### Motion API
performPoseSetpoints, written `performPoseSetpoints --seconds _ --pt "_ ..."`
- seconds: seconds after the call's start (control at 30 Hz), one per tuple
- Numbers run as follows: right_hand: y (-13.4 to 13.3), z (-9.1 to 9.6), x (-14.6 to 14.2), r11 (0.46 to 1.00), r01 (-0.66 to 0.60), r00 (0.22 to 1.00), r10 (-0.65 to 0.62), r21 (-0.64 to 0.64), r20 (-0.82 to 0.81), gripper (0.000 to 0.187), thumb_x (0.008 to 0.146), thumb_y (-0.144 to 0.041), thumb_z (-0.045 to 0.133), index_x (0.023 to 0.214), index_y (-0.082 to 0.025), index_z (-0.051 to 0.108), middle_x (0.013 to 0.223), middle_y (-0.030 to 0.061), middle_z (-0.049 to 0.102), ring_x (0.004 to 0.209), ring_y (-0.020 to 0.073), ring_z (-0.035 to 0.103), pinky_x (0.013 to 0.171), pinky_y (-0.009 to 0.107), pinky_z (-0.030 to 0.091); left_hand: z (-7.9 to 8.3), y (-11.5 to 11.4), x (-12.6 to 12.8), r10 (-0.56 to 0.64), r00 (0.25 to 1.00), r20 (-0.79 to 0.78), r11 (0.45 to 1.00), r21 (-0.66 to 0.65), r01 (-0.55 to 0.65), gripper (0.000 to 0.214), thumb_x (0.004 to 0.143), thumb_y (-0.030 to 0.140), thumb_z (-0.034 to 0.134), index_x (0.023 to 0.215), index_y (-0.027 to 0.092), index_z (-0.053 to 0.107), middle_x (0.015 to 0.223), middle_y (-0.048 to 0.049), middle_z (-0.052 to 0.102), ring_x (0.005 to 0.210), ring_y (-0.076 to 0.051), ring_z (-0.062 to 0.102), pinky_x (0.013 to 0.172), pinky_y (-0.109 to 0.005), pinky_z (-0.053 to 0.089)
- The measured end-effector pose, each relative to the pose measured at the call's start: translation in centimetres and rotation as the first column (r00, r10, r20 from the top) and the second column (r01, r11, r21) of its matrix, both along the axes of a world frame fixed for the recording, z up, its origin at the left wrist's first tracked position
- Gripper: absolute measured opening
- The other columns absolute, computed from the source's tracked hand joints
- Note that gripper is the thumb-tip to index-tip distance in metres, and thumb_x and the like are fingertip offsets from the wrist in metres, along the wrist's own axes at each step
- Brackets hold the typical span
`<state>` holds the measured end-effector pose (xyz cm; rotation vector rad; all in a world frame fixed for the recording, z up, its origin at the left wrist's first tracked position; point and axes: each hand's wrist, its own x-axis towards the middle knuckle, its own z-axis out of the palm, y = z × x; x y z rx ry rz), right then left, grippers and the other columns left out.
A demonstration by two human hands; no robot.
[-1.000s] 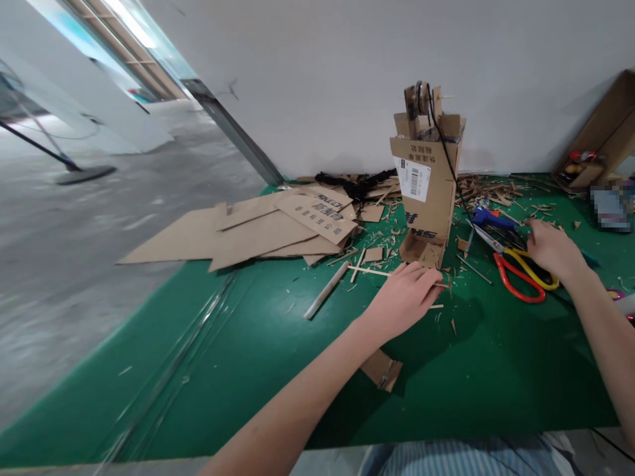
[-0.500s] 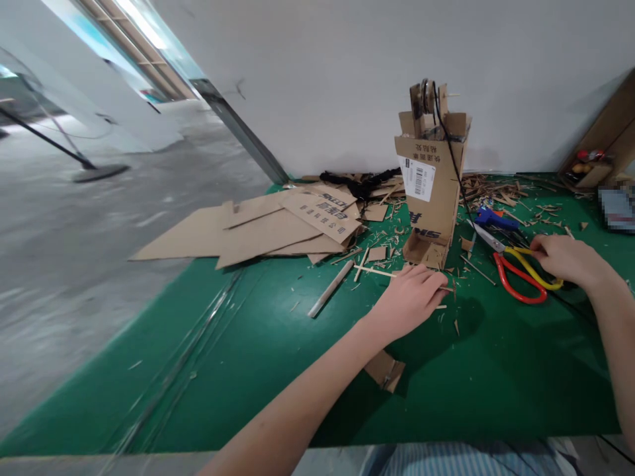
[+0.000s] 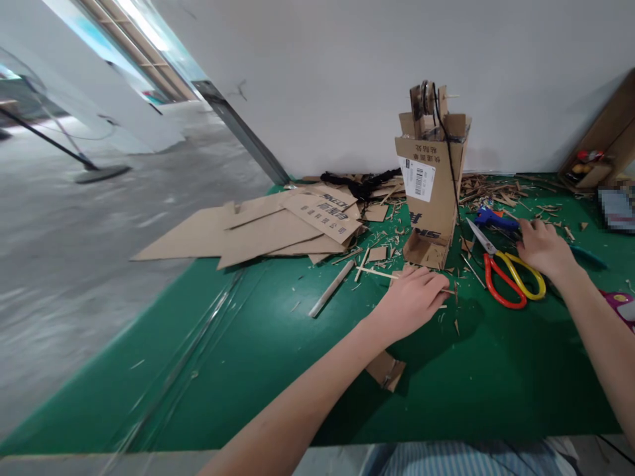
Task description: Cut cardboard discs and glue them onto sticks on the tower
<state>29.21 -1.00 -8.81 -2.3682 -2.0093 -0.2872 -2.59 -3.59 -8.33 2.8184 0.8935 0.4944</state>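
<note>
My left hand is closed on a thin wooden stick, which sticks out on both sides of the fingers just above the green table. Behind it stands a tall cardboard structure with a black cord and a spool at its top. My right hand has its fingers curled at the rear end of a blue glue gun; the fingertips are partly hidden. In front of that hand lie scissors with red and yellow handles, untouched.
Flat cardboard sheets lie at the left back. A pale rod and a small cardboard piece rest on the green table. Scraps gather along the wall. Purple-handled scissors are at the right edge.
My right hand has let go of the red-and-yellow scissors and moved left and back to the glue gun. The scissors have shifted slightly left. My left hand stays on the stick.
</note>
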Motion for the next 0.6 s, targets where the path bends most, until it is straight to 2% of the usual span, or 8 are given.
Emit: performPoseSetpoints --seconds 0.1,0.17,0.27,0.33,0.43,0.6 --pt "1.9 -0.2 -1.2 0.998 -0.061 0.998 0.061 0.014 -0.013 0.055 0.095 -0.022 0.039 0.149 -0.012 0.040 0.136 0.0236 0.058 0.121 0.0387 0.053 0.095 0.052 0.046 0.0 0.0 0.1 0.006 1.000 0.020 1.000 -0.020 -0.005 0.014 0.101 0.022 0.049 0.094 0.019 0.061 0.090 -0.0054 0.071 0.091 -0.022 0.065 0.080 -0.035 0.048" --pt "3.1 -0.3 -1.8 0.997 -0.080 0.997 0.079 -0.017 -0.025 0.053 0.093 -0.014 0.038 0.145 -0.009 0.043 0.131 0.0247 0.060 0.118 0.0366 0.054 0.096 0.049 0.044 0.1 0.1 -0.1 0.027 0.999 0.046 0.999 -0.034 -0.026 0.015 0.101 0.021 0.047 0.098 0.019 0.061 0.093 -0.0066 0.071 0.092 -0.022 0.065 0.081 -0.036 0.049" --pt "4.1 -0.7 -2.0 0.999 -0.047 0.998 0.047 -0.005 -0.035 0.048 0.092 -0.014 0.038 0.138 -0.002 0.047 0.125 0.0282 0.058 0.117 0.0382 0.052 0.093 0.048 0.044 0.2 0.5 -0.4 0.066 0.990 0.125 0.997 -0.046 -0.060 0.017 0.102 0.020 0.043 0.102 0.019 0.060 0.097 -0.0080 0.071 0.094 -0.023 0.064 0.083 -0.038 0.051" --pt "4.0 -0.9 -1.9 0.999 -0.014 0.998 0.017 0.048 -0.060 0.051 0.093 -0.018 0.040 0.141 -0.002 0.044 0.124 0.0284 0.056 0.115 0.0393 0.051 0.090 0.048 0.044 0.3 0.7 -0.6 0.088 0.976 0.200 0.996 -0.043 -0.081 0.015 0.101 0.020 0.044 0.101 0.018 0.059 0.097 -0.0083 0.070 0.094 -0.023 0.063 0.083 -0.038 0.051" --pt "3.1 -1.0 -1.6 0.985 0.030 0.994 -0.012 0.171 -0.105 0.058 0.094 -0.022 0.040 0.151 -0.008 0.036 0.121 0.0264 0.056 0.111 0.0400 0.052 0.087 0.049 0.046 0.6 0.8 -0.9 0.123 0.951 0.283 0.992 -0.054 -0.112 0.011 0.098 0.016 0.046 0.097 0.019 0.057 0.096 -0.0077 0.067 0.093 -0.022 0.064 0.083 -0.035 0.051" --pt "1.6 -0.8 -1.5 0.945 0.116 0.992 -0.092 0.306 -0.091 0.058 0.096 -0.024 0.036 0.152 -0.010 0.037 0.121 0.0270 0.053 0.111 0.0430 0.051 0.083 0.051 0.047 1.0 0.8 -1.1 0.167 0.944 0.286 0.986 -0.075 -0.151 0.011 0.096 0.015 0.044 0.096 0.019 0.054 0.092 -0.0064 0.064 0.083 -0.019 0.063 0.073 -0.031 0.051"
